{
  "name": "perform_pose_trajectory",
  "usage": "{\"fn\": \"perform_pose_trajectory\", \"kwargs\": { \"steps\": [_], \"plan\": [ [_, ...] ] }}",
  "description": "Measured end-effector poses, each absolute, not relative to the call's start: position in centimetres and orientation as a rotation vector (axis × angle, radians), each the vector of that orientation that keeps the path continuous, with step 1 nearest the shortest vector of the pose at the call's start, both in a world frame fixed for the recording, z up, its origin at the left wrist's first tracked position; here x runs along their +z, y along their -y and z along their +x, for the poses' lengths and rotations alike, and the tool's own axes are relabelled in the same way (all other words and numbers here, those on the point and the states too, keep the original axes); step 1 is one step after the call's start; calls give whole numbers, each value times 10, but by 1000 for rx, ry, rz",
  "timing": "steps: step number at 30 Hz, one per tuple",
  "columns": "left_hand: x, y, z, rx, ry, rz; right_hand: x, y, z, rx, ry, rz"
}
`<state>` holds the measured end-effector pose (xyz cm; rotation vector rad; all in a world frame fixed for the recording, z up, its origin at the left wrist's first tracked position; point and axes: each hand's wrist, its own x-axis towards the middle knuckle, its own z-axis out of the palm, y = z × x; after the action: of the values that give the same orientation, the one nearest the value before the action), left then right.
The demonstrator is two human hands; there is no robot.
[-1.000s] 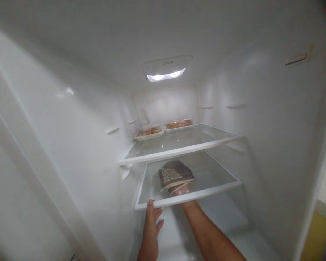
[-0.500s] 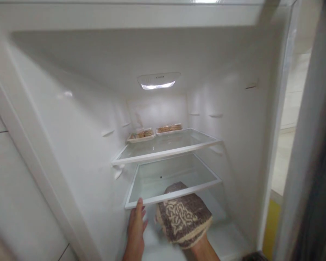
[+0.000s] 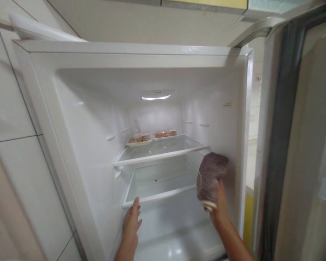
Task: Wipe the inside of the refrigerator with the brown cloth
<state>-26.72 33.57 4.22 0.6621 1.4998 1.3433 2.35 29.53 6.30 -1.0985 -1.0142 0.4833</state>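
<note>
My right hand [image 3: 220, 199] grips a folded brown cloth [image 3: 212, 177] with a cream edge, held up near the fridge's right inner wall, in front of the shelf ends. The cloth is a little blurred. My left hand [image 3: 132, 217] is at the front left corner of the lower glass shelf [image 3: 163, 183], fingers stretched out and apart. Its fingertips overlap the shelf's white rim; whether they touch it I cannot tell. Above lies the upper glass shelf [image 3: 163, 148], slightly tilted in view.
Two wrapped food trays, one on the left [image 3: 139, 140] and one on the right [image 3: 164, 134], sit at the back of the upper shelf. A lamp [image 3: 155, 95] glows under the fridge ceiling. The open fridge door [image 3: 296, 145] stands at the right; a tiled wall [image 3: 13, 108] is at the left.
My right hand has carried the cloth from beneath the lower shelf up and right to the side wall. My left hand stays by the shelf corner. The view has pulled back.
</note>
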Motion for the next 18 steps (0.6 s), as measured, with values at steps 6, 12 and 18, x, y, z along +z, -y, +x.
{"fn": "perform_pose_trajectory", "kwargs": {
  "steps": [6,12,18],
  "plan": [
    [40,-338,-269,1344,-1508,692,91,-354,-1,84,1607,-1761],
    [35,-342,-260,1374,-1444,624,93,-378,-17,146,1943,-1947],
    [28,-345,-258,1394,-1410,616,107,-392,-82,290,2162,-1603]
  ]
}}
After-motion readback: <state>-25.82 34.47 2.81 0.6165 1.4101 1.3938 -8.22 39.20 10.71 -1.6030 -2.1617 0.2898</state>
